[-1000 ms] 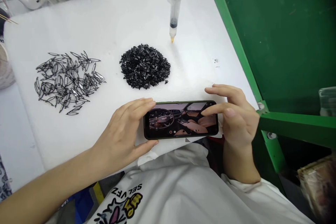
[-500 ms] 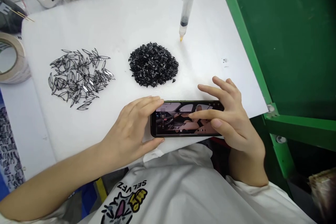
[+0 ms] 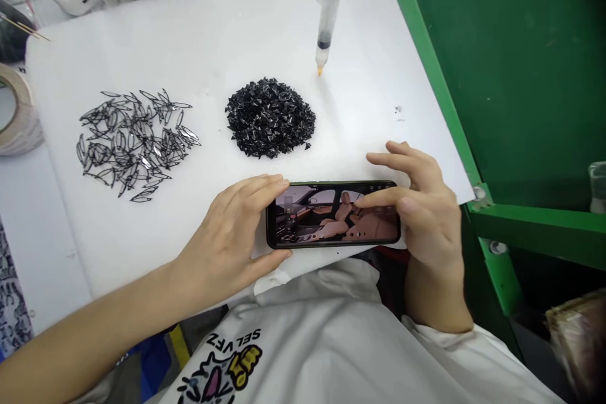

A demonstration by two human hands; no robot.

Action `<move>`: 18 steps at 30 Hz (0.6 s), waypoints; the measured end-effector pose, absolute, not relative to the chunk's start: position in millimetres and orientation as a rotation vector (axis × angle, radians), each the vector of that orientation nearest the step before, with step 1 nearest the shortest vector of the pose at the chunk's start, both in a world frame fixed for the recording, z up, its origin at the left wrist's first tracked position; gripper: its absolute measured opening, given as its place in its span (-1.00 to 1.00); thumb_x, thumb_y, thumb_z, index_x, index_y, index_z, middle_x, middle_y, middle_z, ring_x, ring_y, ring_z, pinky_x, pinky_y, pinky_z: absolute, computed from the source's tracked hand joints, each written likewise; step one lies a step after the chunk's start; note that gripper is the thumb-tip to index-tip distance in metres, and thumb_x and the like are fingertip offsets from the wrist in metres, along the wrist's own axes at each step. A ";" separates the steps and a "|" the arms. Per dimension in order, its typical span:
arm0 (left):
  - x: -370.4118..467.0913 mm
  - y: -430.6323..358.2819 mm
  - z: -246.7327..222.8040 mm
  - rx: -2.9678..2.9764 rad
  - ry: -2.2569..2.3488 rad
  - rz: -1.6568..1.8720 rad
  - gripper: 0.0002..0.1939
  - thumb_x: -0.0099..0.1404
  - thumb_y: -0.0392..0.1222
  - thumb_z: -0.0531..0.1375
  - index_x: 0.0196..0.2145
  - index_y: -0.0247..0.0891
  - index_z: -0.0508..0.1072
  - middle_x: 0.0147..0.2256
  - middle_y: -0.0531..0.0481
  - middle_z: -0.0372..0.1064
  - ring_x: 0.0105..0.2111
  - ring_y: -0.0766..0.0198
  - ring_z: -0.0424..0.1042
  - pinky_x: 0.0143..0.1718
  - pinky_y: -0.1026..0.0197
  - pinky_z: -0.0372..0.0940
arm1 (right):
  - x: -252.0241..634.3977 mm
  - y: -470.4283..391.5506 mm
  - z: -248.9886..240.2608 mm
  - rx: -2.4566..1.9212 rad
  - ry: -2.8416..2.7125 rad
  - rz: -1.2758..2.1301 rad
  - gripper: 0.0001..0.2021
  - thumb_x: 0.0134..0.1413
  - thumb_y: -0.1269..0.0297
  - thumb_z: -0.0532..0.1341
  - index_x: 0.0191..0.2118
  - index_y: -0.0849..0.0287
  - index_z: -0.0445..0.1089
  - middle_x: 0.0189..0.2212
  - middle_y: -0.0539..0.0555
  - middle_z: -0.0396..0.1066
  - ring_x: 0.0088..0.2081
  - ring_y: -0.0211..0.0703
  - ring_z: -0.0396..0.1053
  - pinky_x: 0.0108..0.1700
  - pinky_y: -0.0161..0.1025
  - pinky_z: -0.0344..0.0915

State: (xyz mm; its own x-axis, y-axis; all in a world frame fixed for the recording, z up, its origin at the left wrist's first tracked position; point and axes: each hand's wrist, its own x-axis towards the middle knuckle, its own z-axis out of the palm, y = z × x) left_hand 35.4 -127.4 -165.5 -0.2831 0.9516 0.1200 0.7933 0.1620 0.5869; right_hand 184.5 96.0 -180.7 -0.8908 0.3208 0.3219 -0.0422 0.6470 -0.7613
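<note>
A black phone (image 3: 326, 218) lies sideways at the near edge of the white sheet (image 3: 213, 25), its screen showing a car interior. My left hand (image 3: 227, 243) grips the phone's left end, fingers over the top edge and thumb under it. My right hand (image 3: 421, 208) holds the right end, with the thumb touching the screen. Beyond the phone sits a heap of small black pieces (image 3: 269, 117). To its left lies a loose spread of thin black leaf-shaped rings (image 3: 132, 142).
A syringe (image 3: 327, 12) with dark fluid and an orange tip stands tip-down behind the heap. A tape roll (image 3: 19, 117) sits at the far left. A green metal frame (image 3: 454, 107) and panel bound the right side. Clear containers stand at the back.
My right thumb slid left across the screen, then drew back to the right. The picture on the phone changed. My left hand kept its grip.
</note>
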 end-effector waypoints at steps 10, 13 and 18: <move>35.7 -127.3 -164.5 1.658 2.191 0.790 -0.27 0.24 -0.06 0.13 0.25 -0.14 -0.15 0.13 -0.14 0.09 0.11 -0.07 0.12 0.08 -0.20 0.17 | 179.7 99.3 -169.0 0.027 -2.746 1.069 -0.67 0.21 0.11 -0.04 -0.16 -0.16 0.47 0.16 -0.14 0.16 0.27 0.15 -0.11 0.27 0.27 -0.35; 35.8 -127.4 -164.3 1.668 2.191 0.786 -0.27 0.24 -0.07 0.14 0.25 -0.18 -0.14 0.13 -0.15 0.09 0.12 -0.06 0.11 0.10 -0.18 0.16 | 183.1 101.6 -177.5 -0.053 -2.498 1.234 -0.63 0.23 0.12 -0.09 -0.19 -0.08 0.48 0.11 -0.08 0.22 0.24 0.11 -0.01 0.27 0.24 -0.20; 35.7 -127.5 -164.9 1.668 2.187 0.798 -0.28 0.25 -0.08 0.14 0.25 -0.21 -0.13 0.14 -0.15 0.08 0.12 -0.06 0.12 0.11 -0.15 0.15 | 187.4 103.7 -185.8 -0.239 -2.141 1.434 -0.70 0.10 0.28 0.09 -0.04 -0.07 0.34 0.02 0.02 0.32 0.12 0.08 0.20 0.16 0.16 0.16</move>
State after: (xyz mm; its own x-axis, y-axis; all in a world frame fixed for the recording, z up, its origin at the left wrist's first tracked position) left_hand 35.7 -127.5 -164.9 -0.2964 0.9489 0.1088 0.7960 0.1825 0.5772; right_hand 187.4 103.7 -185.8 -0.8350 0.4324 0.3403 -0.1500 0.4162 -0.8968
